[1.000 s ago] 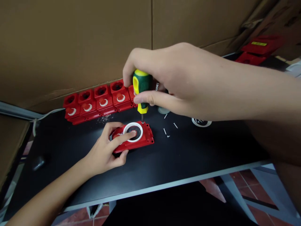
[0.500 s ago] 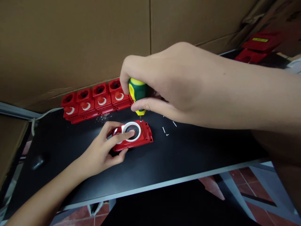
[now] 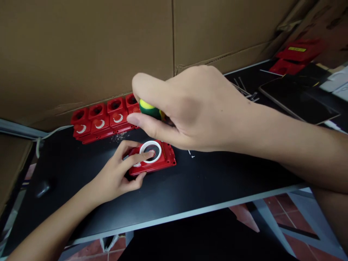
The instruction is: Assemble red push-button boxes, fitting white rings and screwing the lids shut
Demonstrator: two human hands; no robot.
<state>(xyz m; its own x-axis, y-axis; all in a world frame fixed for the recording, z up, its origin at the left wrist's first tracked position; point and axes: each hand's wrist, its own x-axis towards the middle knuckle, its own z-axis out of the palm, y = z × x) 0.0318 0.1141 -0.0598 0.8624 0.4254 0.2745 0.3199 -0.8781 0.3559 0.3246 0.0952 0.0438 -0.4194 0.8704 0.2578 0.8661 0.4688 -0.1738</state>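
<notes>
My left hand (image 3: 123, 168) grips a red plastic housing (image 3: 165, 156) that lies on the black table. One finger presses inside the white ring (image 3: 141, 154) on its top, and the thumb rests along the near side. Above the housing's far edge, my right hand (image 3: 185, 112) is wrapped round a green and yellow screwdriver (image 3: 148, 108). The handle is mostly covered by the fingers, and the tip is hidden behind the thumb. A small loose screw (image 3: 193, 156) lies on the table to the right of the housing.
A row of red housings (image 3: 100, 123) stands along the cardboard wall (image 3: 87, 54) at the back left. A dark flat device (image 3: 299, 96) and stacked red parts (image 3: 296, 54) are at the right. Grey crumbs (image 3: 119, 137) lie near the row; a dark mouse-like object (image 3: 43, 187) sits left.
My right hand has turned and shifted left with the screwdriver, which now leans and hides its tip. The left hand and the red housing have barely moved.
</notes>
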